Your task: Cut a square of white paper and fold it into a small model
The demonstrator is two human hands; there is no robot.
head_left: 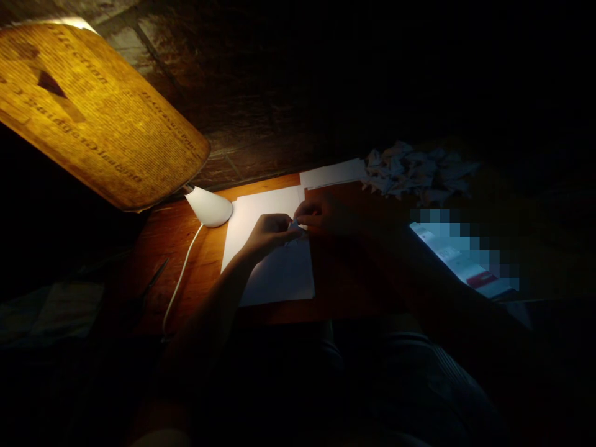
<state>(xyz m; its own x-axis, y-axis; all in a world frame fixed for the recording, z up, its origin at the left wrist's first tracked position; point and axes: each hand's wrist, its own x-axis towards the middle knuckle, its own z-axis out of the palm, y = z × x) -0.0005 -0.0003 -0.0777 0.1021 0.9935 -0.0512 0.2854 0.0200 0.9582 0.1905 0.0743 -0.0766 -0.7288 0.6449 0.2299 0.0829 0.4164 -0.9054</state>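
Observation:
My left hand [269, 233] and my right hand [325, 214] meet over a stack of white paper sheets [279, 279]. Between their fingertips is a small piece of folded paper [293, 224], bluish in the dim light. Both hands are closed in a pinch on it, the left from the near left side and the right from the right. Its exact shape is too small and dark to make out. The right hand lies mostly in shadow.
A lamp with a printed shade [107, 118] and white base [209, 208] stands at the left, its cord [181, 279] trailing forward. Dark scissors [156, 279] lie beside it. At the back are paper strips [333, 174] and a heap of folded paper pieces [414, 171]. A lit screen [459, 257] is at right.

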